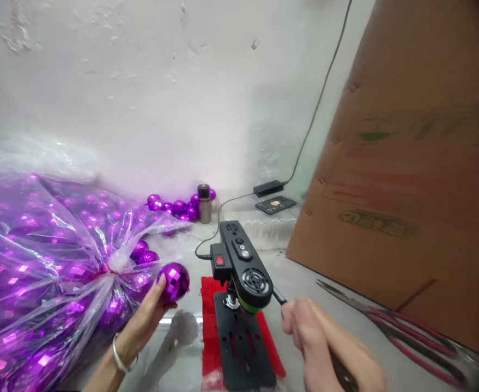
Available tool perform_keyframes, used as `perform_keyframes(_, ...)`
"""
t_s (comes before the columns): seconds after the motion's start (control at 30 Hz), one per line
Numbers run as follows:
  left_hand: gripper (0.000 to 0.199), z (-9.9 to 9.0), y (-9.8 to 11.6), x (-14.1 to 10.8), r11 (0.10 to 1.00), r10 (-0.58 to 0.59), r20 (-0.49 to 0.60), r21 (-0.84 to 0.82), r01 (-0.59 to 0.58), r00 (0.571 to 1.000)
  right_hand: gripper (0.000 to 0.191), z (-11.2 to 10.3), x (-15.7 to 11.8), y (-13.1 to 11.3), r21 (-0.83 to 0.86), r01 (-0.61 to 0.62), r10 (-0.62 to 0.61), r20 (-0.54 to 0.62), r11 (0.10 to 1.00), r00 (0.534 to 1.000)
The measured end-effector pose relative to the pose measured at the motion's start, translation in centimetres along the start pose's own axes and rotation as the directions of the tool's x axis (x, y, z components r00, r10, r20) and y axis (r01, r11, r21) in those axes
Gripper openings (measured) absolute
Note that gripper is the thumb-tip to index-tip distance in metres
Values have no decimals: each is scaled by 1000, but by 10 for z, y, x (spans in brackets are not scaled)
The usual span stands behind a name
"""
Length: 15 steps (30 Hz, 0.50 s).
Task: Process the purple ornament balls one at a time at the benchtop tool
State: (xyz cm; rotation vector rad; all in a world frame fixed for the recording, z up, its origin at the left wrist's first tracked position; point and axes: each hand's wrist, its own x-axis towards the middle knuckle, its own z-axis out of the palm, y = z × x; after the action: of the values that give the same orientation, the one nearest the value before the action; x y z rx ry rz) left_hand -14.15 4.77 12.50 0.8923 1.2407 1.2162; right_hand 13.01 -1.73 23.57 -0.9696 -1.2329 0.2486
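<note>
My left hand (151, 307), with a bangle at the wrist, is closed around a shiny purple mirror-faceted ball (175, 281). It holds the ball beside a bulging clear plastic bag (119, 261) full of purple balls. At the right, my right hand (321, 343) is wrapped round a dark rod-like handle (279, 295), whose tip runs behind the head of a small black machine (249, 267). Whether the rod is fixed to the machine cannot be made out. The machine stands on a slotted black base plate (245, 348) over a red cloth (210, 326).
Large scissors (406, 340) lie at the right, by a leaning cardboard box (406, 179). A small bottle (204, 204) and several purple balls (179, 207) stand near the wall. Behind the machine are a phone (275, 204) and a power adapter (268, 188) with its cable.
</note>
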Motion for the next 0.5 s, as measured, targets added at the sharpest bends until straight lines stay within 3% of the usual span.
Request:
perform_keyframes(0.1, 91, 25, -50, -32, 995, -55, -6, -88, 54, 998, 39, -7, 4, 5, -18, 89, -86, 109, 996, 990)
perform_keyframes(0.23, 95, 56, -95, -50, 999, -28, -25, -20, 28, 999, 37, -13, 7, 6, -51, 162, -151, 169, 985, 974)
perform_keyframes(0.37, 91, 78, -114, -49, 977, 99, -80, 195, -81, 992, 37, -11, 7, 7, -27, 172, -166, 146, 985, 975)
perform_keyframes(0.5, 90, 91, -116, -43, 916, 178, -103, 381, -126, 979, 37, -12, 7, 7, -42, 177, -167, 179, 983, 970)
